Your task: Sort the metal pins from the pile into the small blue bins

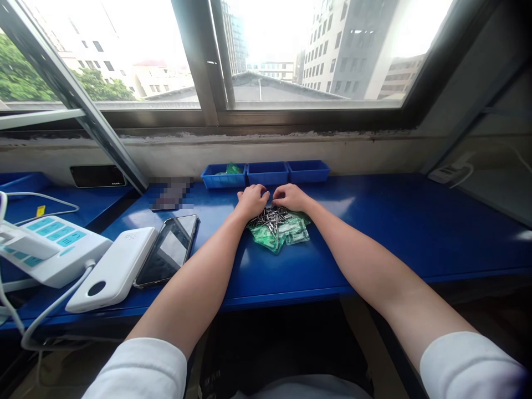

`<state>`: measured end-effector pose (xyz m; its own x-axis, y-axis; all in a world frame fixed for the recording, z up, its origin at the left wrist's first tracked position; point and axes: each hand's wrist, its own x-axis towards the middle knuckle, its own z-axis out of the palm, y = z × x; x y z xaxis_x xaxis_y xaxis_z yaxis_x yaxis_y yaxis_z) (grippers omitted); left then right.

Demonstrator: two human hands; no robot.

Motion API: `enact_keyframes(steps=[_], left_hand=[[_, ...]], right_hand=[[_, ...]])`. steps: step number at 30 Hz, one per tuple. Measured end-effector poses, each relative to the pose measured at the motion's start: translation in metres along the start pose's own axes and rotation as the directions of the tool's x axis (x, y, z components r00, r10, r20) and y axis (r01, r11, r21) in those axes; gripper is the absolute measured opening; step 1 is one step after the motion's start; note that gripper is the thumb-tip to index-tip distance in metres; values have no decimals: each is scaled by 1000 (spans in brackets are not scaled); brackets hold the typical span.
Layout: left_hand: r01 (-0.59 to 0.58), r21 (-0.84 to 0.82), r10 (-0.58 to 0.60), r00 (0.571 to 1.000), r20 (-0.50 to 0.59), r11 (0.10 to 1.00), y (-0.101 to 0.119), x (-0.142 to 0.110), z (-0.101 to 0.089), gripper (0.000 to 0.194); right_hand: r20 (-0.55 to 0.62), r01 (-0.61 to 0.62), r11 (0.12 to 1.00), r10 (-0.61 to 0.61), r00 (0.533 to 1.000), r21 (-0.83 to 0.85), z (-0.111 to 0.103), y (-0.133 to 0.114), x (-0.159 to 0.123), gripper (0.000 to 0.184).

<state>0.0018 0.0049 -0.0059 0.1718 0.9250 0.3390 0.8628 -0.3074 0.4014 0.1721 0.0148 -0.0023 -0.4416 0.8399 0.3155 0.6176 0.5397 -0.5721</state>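
Note:
My left hand and my right hand rest close together on the blue table, just behind a heap of small dark metal pins. The pins lie on and beside several small green plastic bags. Both hands are curled, fingertips turned down toward the far edge of the heap. What the fingers pinch, if anything, is too small to make out. Both forearms reach forward from white sleeves.
Three blue bins stand in a row by the wall, the left one holding green bags. At the left lie a phone, a white power bank, a white power strip with cables. A window fills the back.

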Motion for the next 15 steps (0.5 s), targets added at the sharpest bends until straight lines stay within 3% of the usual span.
enact_keyframes(steps=[9,15], left_hand=[[4,17,-4,1000,4,1000,-1,0,0,28],[0,19,-1,1000,12,1000,-2,1,2,29]], right_hand=[[58,56,995,-51,997,-78,0,-6,1,16],[62,26,994,-19,998,-111,0,-7,2,13]])
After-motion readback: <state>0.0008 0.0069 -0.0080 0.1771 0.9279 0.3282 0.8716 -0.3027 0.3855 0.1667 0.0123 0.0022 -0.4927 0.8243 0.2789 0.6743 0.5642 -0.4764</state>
